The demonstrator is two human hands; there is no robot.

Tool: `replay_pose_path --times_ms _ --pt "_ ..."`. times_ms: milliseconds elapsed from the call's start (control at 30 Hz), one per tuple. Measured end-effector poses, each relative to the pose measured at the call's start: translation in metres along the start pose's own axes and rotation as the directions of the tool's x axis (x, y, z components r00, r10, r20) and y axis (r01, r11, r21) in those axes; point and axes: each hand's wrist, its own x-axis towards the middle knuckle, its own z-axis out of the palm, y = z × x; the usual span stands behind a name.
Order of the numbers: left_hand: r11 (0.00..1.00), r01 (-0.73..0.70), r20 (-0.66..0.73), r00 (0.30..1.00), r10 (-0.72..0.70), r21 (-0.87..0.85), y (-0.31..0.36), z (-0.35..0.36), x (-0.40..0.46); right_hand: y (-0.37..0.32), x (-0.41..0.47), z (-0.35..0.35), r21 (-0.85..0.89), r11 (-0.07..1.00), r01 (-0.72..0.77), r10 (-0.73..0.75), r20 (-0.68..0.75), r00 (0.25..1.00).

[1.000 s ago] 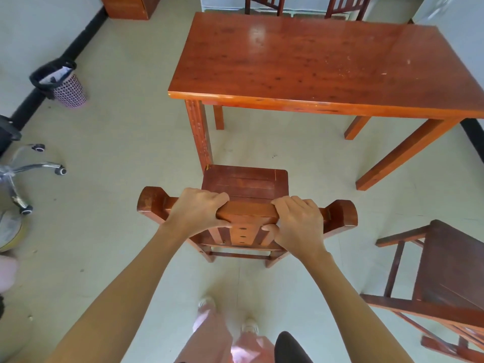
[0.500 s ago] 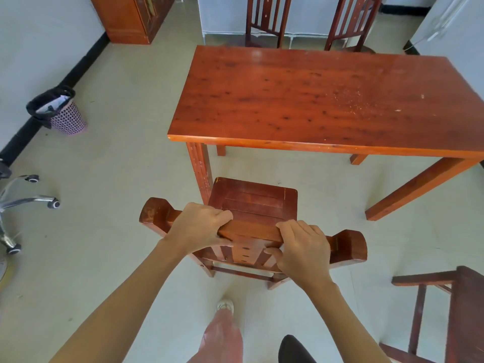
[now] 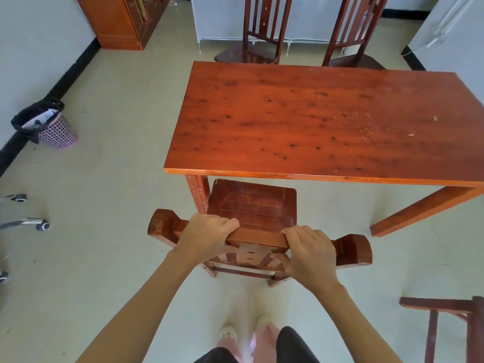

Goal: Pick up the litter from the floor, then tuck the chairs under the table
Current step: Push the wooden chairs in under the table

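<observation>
Below the table edge, left hand and right hand grip the chair top rail.

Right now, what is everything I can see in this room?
table: one, reddish-brown wood, centre right.
held chair: one, dark red wood, seat front just under the table's near edge beside its left leg.
far chairs: two, dark wood, behind the table.
side chair: one, dark wood, bottom right, partly cut off.
waste basket: one, pink mesh with black liner, by the left wall.
cabinet: one, brown wood, top left.
office chair base: one, chrome with castors, left edge.
left hand: grips the held chair's top rail.
right hand: grips the same rail.
</observation>
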Motion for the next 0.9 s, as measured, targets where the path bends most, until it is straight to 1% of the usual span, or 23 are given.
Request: replay_pose_path --times_ms 167,333,433,733,900 --pt "0.999 0.014 -0.017 1.0 -0.013 0.046 0.001 0.007 0.032 0.038 0.025 0.005 -0.015 0.998 0.06 -0.06 0.021 0.998" --pt "0.998 0.036 -0.018 0.999 -0.035 0.056 0.003 0.019 0.061 0.07 0.045 0.01 -0.015 0.997 0.07 -0.069 0.066 0.995" --pt "0.996 0.069 0.009 0.998 -0.07 0.048 -0.006 0.021 0.072 0.076 0.058 0.014 -0.001 0.997 0.072 -0.072 0.066 0.995" --pt "0.994 0.068 0.071 0.995 -0.074 0.084 -0.031 0.013 0.086 0.069 0.076 0.03 0.024 0.999 0.048 -0.049 0.062 0.997" --pt "0.992 0.088 0.085 0.992 -0.096 0.092 -0.038 0.018 0.096 0.077 0.087 0.032 -0.001 0.999 0.042 -0.042 0.106 0.993"
